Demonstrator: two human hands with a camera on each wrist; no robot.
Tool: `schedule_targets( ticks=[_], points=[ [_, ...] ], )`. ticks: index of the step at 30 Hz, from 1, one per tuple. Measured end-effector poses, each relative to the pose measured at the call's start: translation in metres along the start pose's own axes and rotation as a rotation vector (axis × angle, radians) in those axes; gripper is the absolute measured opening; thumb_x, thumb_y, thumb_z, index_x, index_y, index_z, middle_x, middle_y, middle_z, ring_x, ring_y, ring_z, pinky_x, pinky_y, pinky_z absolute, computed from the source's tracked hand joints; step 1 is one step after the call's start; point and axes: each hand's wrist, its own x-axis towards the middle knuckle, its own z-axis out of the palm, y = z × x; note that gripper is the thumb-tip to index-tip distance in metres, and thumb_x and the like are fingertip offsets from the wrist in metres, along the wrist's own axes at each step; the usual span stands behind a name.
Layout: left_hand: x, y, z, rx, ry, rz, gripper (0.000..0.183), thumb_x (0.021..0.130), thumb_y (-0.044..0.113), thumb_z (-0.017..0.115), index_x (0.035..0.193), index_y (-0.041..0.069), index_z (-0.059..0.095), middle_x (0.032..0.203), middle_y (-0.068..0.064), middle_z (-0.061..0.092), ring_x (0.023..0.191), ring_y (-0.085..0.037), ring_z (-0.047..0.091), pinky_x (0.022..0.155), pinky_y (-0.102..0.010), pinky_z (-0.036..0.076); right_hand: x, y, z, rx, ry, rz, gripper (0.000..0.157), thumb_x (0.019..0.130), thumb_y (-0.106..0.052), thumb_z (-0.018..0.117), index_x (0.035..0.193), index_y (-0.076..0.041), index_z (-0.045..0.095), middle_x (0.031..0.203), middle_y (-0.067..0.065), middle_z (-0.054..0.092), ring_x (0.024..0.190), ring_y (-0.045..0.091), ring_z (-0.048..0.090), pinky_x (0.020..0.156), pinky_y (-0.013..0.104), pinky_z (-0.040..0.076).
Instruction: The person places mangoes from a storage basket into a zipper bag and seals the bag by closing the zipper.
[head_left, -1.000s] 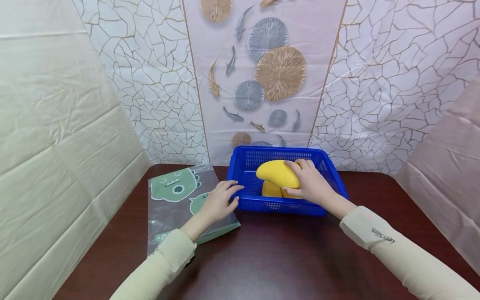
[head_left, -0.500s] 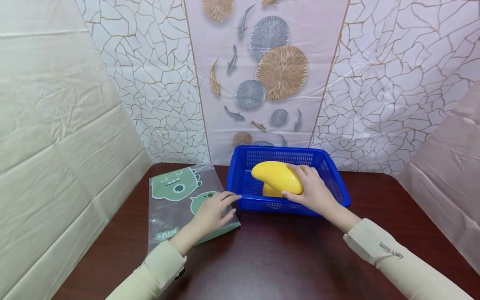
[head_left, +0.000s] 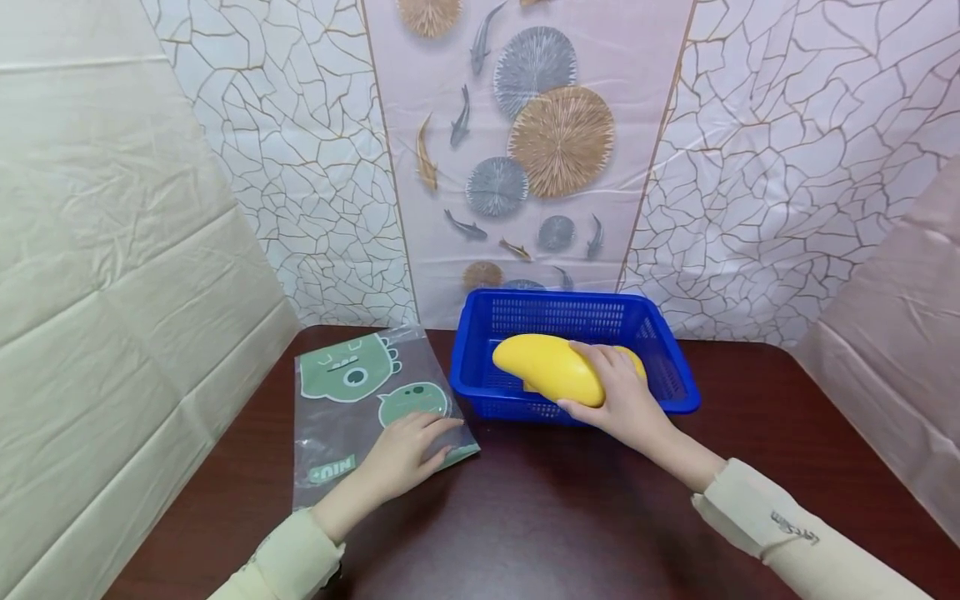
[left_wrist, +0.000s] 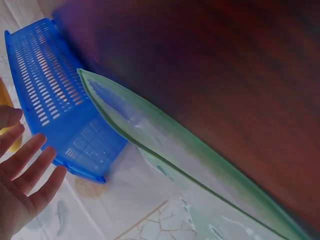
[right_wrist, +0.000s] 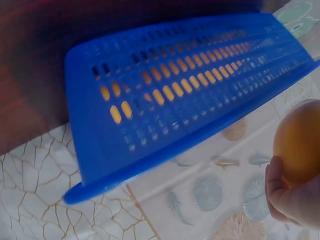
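Note:
My right hand (head_left: 622,400) grips a large, smooth yellow mango (head_left: 540,367), fingers over its top and thumb at its near side. The mango is above the front rim of a blue plastic basket (head_left: 573,302); more yellow fruit (head_left: 636,363) shows inside, partly hidden by the hand. In the right wrist view, the held mango (right_wrist: 297,142) appears past the basket's rim. My left hand (head_left: 401,454) is over a clear plastic bag (head_left: 330,437) with green cartoon prints, its fingers loosely extended and holding nothing. The bag's green-edged mouth (left_wrist: 170,134) gapes slightly in the left wrist view.
A dark reddish-brown table (head_left: 525,517) lies under everything. Behind the basket hangs a patterned cloth backdrop (head_left: 555,158), and pale cloth walls (head_left: 127,317) flank the table.
The mango has moved left and toward me, from inside the basket to over its front rim. My left hand has drawn back from the basket to the near part of the bag.

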Motion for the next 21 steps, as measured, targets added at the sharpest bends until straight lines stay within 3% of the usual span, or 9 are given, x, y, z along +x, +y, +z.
schedule_targets(
  ticks=[12, 21],
  points=[
    [-0.032, -0.01, 0.002, 0.007, 0.025, 0.025, 0.031, 0.075, 0.016, 0.075, 0.105, 0.014, 0.069, 0.095, 0.002, 0.07, 0.089, -0.016, 0.066, 0.075, -0.035, 0.053, -0.012, -0.017, 0.006, 0.101, -0.038, 0.055, 0.073, 0.073, -0.028, 0.079, 0.135, -0.01, 0.045, 0.126, 0.012, 0.055, 0.109, 0.028, 0.049, 0.087, 0.047, 0.042],
    [-0.056, -0.025, -0.007, 0.029, -0.007, -0.062, 0.032, 0.073, 0.014, 0.076, 0.104, 0.013, 0.069, 0.093, 0.002, 0.069, 0.088, -0.018, 0.066, 0.072, -0.037, 0.053, -0.024, -0.032, 0.009, 0.144, -0.088, 0.047, 0.074, 0.073, -0.029, 0.08, 0.136, -0.012, 0.045, 0.127, 0.008, 0.053, 0.109, 0.022, 0.048, 0.082, 0.043, 0.047]
  ],
)
